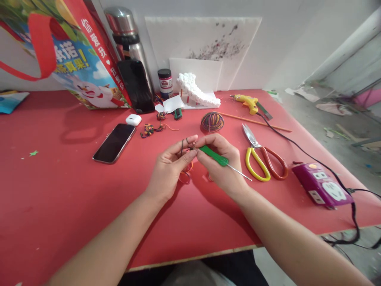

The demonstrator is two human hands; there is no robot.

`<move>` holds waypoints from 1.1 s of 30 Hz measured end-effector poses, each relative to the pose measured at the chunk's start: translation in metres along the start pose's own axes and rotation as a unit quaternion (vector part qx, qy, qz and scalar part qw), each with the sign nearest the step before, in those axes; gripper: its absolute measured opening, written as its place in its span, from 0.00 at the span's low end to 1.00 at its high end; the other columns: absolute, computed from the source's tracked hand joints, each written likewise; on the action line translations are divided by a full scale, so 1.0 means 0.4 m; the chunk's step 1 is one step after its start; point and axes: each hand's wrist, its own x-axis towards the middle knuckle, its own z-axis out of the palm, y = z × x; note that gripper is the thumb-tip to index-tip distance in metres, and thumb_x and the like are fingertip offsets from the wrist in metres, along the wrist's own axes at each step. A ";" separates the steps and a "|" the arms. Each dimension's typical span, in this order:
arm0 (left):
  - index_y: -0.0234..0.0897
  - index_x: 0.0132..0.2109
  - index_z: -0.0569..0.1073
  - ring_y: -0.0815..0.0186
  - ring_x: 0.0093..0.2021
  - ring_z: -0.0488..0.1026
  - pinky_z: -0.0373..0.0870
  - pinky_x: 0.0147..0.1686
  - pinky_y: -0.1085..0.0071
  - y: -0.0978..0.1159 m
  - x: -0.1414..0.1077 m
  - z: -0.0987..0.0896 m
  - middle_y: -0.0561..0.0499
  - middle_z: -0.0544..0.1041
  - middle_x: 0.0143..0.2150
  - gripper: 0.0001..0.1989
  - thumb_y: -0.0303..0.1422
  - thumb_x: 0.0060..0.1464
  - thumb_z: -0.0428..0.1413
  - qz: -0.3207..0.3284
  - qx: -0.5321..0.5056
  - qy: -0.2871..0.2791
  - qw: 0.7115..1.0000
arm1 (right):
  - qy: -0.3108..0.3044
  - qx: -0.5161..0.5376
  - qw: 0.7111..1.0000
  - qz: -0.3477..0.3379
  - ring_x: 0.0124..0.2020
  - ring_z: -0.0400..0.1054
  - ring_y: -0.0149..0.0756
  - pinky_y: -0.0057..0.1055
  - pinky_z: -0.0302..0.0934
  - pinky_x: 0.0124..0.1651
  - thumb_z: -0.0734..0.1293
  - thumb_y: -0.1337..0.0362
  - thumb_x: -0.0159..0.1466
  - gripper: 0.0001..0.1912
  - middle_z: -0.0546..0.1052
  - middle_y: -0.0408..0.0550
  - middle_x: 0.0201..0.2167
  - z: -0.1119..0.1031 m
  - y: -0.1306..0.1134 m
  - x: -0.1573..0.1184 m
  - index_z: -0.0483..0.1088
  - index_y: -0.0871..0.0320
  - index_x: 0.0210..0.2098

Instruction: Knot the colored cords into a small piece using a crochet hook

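Over the red table, my right hand (222,159) is closed around a crochet hook with a green handle (216,155); a thin metal end of it sticks out towards the lower right. My left hand (172,167) pinches multicoloured yarn (188,171) between thumb and fingers, with a dark strand looped over the index finger. The fingertips of both hands meet at the yarn, and they hide the small piece being worked. Loose orange and purple strands hang below. Just beyond the hands lies a ball of multicoloured yarn (212,122).
Scissors (258,155), a purple power strip (323,184) and a yellow glue gun (245,102) lie to the right, with a black cord. At left are a phone (114,143) and an earbud case (133,120). A gift bag (89,71) and steel flask (122,24) stand behind.
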 end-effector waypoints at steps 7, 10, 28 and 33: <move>0.49 0.47 0.87 0.61 0.46 0.81 0.80 0.42 0.67 0.005 0.004 -0.028 0.48 0.86 0.48 0.13 0.33 0.53 0.69 0.079 0.082 -0.015 0.993 | -0.019 -0.003 0.999 -0.039 0.32 0.75 0.34 0.33 0.73 0.38 0.73 0.66 0.63 0.04 0.80 0.43 0.32 -0.008 -0.011 0.002 0.74 0.53 0.36; 0.48 0.49 0.87 0.60 0.48 0.81 0.81 0.44 0.65 0.009 0.001 -0.031 0.48 0.85 0.47 0.14 0.31 0.55 0.68 0.099 0.095 -0.028 0.990 | -0.025 0.003 0.999 -0.041 0.32 0.75 0.34 0.33 0.73 0.37 0.73 0.66 0.63 0.04 0.80 0.43 0.32 -0.007 -0.014 0.000 0.74 0.54 0.37; 0.44 0.44 0.88 0.72 0.36 0.72 0.75 0.34 0.79 0.029 0.001 -0.010 0.52 0.78 0.38 0.15 0.28 0.47 0.73 0.070 0.007 0.013 0.997 | -0.042 -0.048 0.990 -0.124 0.33 0.76 0.31 0.31 0.72 0.38 0.69 0.69 0.68 0.05 0.82 0.44 0.36 -0.004 0.014 -0.012 0.75 0.54 0.43; 0.43 0.44 0.88 0.72 0.37 0.73 0.77 0.36 0.79 0.031 0.001 -0.013 0.51 0.80 0.40 0.16 0.28 0.45 0.74 0.066 0.000 0.009 0.998 | -0.045 -0.087 0.982 -0.163 0.36 0.76 0.30 0.30 0.72 0.42 0.69 0.70 0.69 0.07 0.82 0.44 0.39 -0.008 0.022 -0.015 0.75 0.54 0.45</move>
